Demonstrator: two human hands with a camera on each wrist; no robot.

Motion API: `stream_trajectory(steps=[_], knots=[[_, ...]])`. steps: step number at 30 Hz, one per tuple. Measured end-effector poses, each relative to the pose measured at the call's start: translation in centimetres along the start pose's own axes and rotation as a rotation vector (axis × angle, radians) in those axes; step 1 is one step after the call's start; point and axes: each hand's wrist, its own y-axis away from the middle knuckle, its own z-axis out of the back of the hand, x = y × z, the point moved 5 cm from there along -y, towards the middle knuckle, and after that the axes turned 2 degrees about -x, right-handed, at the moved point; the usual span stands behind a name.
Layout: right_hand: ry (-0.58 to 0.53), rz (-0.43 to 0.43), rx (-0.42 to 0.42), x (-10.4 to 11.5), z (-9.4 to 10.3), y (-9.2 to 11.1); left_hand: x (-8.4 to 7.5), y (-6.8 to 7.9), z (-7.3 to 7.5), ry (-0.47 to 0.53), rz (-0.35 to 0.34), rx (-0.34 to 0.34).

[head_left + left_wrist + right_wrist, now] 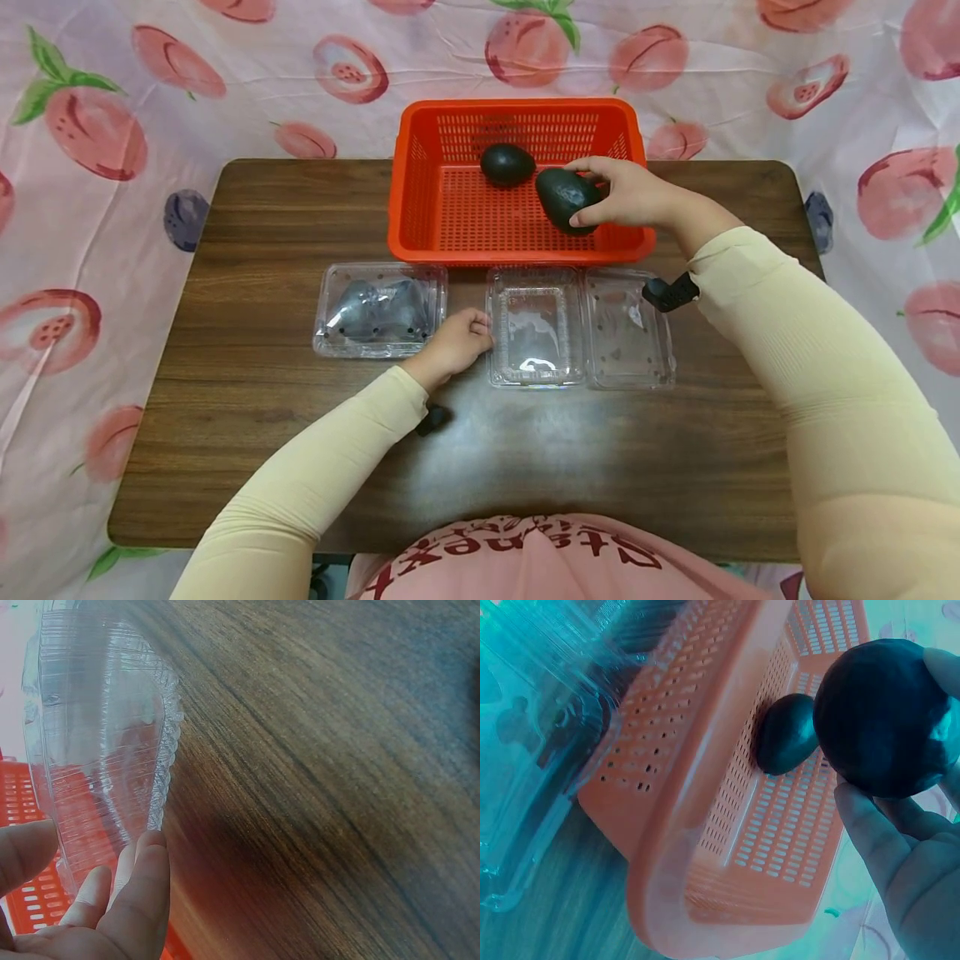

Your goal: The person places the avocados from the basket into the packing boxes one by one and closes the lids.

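My right hand point(626, 196) grips a dark avocado point(566, 200) over the right part of the red basket point(397, 183), thumb and fingers spread round it. Another avocado point(507, 164) lies inside on the basket floor. In front of the basket stands an unfolded clear plastic clamshell box point(536, 329), its lid point(630, 333) laid out to the right. My left hand point(459, 340) holds that box at its left side; in the left wrist view the thumb is by one edge and the fingertips point(152, 838) touch the ridged edge.
Left of my left hand sits a closed clear clamshell box point(378, 312) with dark avocados in it. The wooden table point(262, 442) carries everything. Peach-print cloth point(450, 50) hangs behind the basket and along both sides.
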Motion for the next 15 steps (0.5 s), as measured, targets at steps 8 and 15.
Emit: stream_trajectory(steps=[8, 15], knots=[[-0.003, 0.071, 0.016, 0.6, -1.3, 1.2, -0.1, 0.0, 0.0, -0.001, 0.001, -0.002], [-0.021, 0.107, 0.0, 0.8, -2.2, 2.0, -0.1, 0.1, -0.1, -0.006, 0.022, 0.007]])
